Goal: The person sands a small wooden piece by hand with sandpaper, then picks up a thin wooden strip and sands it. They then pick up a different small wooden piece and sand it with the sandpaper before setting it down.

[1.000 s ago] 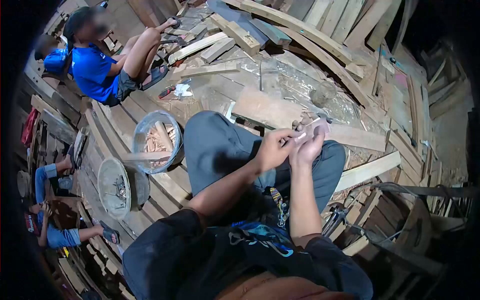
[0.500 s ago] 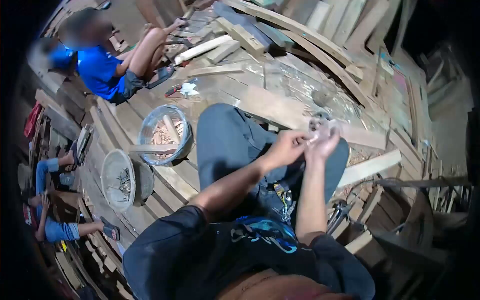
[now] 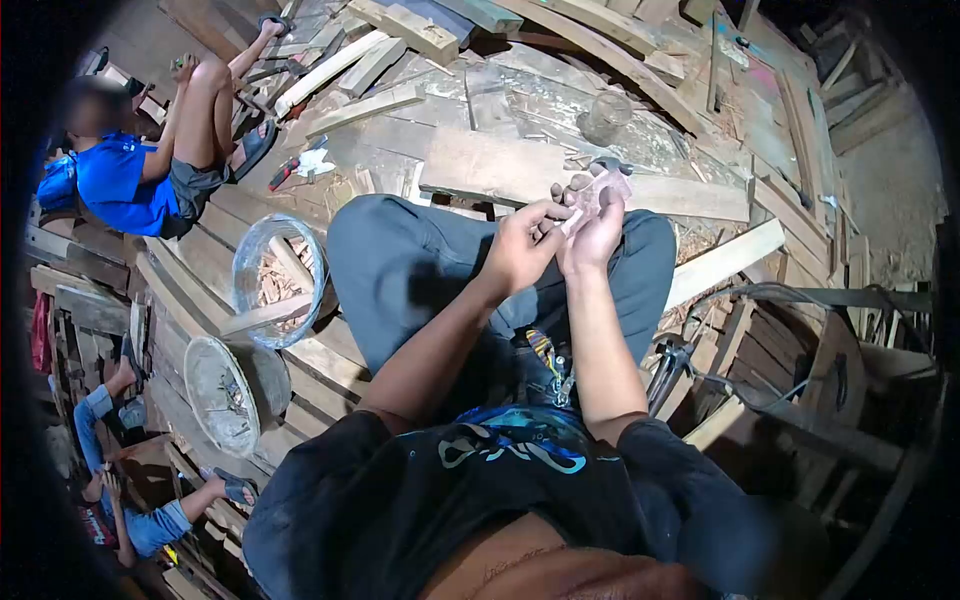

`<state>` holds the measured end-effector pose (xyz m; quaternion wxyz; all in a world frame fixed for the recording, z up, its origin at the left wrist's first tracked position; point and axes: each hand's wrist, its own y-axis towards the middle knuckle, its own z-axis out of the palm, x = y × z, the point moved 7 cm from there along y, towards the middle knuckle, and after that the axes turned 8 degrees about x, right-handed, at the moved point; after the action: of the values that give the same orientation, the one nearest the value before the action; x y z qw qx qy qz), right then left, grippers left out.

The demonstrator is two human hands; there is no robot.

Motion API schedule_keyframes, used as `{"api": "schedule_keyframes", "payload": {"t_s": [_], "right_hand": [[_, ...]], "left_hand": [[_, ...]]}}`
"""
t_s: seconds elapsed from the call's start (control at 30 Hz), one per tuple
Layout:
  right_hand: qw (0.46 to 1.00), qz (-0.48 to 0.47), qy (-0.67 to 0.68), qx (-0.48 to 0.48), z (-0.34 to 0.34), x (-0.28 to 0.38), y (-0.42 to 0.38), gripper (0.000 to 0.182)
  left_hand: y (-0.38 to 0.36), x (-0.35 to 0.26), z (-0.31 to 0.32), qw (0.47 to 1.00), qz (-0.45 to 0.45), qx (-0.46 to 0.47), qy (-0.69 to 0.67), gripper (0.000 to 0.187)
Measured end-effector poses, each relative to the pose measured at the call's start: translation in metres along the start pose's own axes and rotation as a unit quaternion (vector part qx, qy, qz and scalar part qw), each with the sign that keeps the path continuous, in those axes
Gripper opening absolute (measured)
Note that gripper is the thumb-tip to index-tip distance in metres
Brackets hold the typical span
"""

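My left hand (image 3: 522, 248) is closed in a pinch on a small white piece (image 3: 572, 221), whose kind I cannot make out. It meets the base of my right hand (image 3: 596, 225), which is turned palm up above my right knee. The right hand's fingers are apart and loosely curled, and its palm and fingertips look pale and dusty. Just beyond those fingertips is a dark object (image 3: 612, 165), too small to identify. Behind the hands lies a wide, flat wooden board (image 3: 490, 165).
A bucket (image 3: 318, 262) of wood scraps and a pale tub (image 3: 205, 375) stand at my left. A person in blue (image 3: 125, 180) sits beyond, with another person (image 3: 150, 525) lower left. Wood pieces (image 3: 410, 30) are piled ahead; a metal bar (image 3: 830, 296) is at right.
The view has shifted, so the surroundings appear further left and higher. Both hands stay together, and the right palm shows more plainly. The person in blue has raised a hand near the knees.
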<state>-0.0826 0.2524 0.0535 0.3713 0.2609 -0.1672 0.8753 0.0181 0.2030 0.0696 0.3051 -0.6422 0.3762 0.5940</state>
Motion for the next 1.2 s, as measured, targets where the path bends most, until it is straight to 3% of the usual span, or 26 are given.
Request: {"api": "schedule_keyframes", "payload": {"t_s": [0.07, 0.1, 0.17, 0.2, 0.23, 0.33, 0.43, 0.47, 0.5, 0.57, 0.77, 0.8, 0.9, 0.93, 1.03, 1.17, 1.2], "right_hand": [[0.999, 0.012, 0.03, -0.026, -0.001, -0.012, 0.01, 0.042], [0.999, 0.018, 0.026, -0.044, 0.009, -0.011, 0.008, 0.04], [0.989, 0.127, 0.076, 0.0, 0.009, -0.023, 0.014, 0.037], [0.999, 0.035, 0.036, -0.006, 0.009, -0.019, 0.021, 0.034], [1.0, 0.01, 0.013, 0.007, 0.012, -0.021, 0.027, 0.034], [1.0, 0.019, -0.002, 0.014, 0.013, -0.035, 0.038, 0.036], [0.998, 0.057, 0.001, -0.003, 0.001, -0.051, 0.049, 0.041], [0.997, 0.081, 0.005, 0.013, -0.008, -0.057, 0.052, 0.042], [0.996, 0.094, 0.0, -0.005, -0.014, -0.067, 0.055, 0.042], [0.992, 0.111, -0.014, -0.051, -0.036, -0.075, 0.057, 0.042], [0.988, 0.121, 0.028, -0.09, -0.081, -0.08, 0.07, 0.046], [0.985, 0.135, 0.042, -0.097, -0.084, -0.08, 0.073, 0.045], [0.992, 0.101, 0.073, -0.024, -0.094, -0.079, 0.081, 0.047], [0.991, 0.12, 0.021, -0.047, -0.096, -0.077, 0.079, 0.047], [0.992, 0.12, 0.029, 0.034, -0.09, -0.082, 0.08, 0.046], [0.992, 0.117, 0.032, 0.015, -0.117, -0.088, 0.079, 0.046], [0.993, 0.108, 0.035, -0.04, -0.102, -0.082, 0.077, 0.047]], "left_hand": [[0.002, 0.005, -0.011, 0.999, -0.036, 0.004, 0.028, 0.025], [0.006, 0.003, -0.012, 1.0, 0.011, -0.007, -0.027, 0.026], [0.009, 0.008, -0.018, 0.999, -0.009, -0.004, -0.04, 0.026], [0.012, 0.002, -0.02, 0.996, 0.052, -0.047, -0.056, 0.021], [0.016, 0.001, -0.026, 0.998, 0.028, -0.047, -0.02, 0.021], [0.025, 0.011, -0.038, 0.998, -0.034, -0.036, 0.049, 0.025], [0.028, 0.013, -0.042, 0.995, -0.035, -0.075, 0.055, 0.028], [0.028, 0.014, -0.042, 0.996, -0.034, -0.058, 0.052, 0.029], [0.033, 0.008, -0.041, 0.993, 0.03, -0.083, 0.079, 0.03], [0.038, 0.026, -0.037, 0.992, -0.065, -0.048, 0.096, 0.029], [0.058, 0.055, -0.02, 0.972, -0.083, 0.001, 0.218, 0.022], [0.054, 0.057, -0.015, 0.968, -0.144, 0.03, 0.201, 0.03], [0.048, 0.054, -0.004, 0.983, -0.045, -0.051, 0.171, 0.022], [0.05, 0.055, -0.005, 0.98, -0.062, -0.051, 0.182, 0.02], [0.055, 0.055, -0.009, 0.974, -0.099, -0.039, 0.2, 0.015], [0.05, 0.069, -0.001, 0.973, -0.107, -0.022, 0.203, 0.019], [0.051, 0.073, -0.003, 0.972, -0.117, -0.021, 0.205, 0.02]]}}
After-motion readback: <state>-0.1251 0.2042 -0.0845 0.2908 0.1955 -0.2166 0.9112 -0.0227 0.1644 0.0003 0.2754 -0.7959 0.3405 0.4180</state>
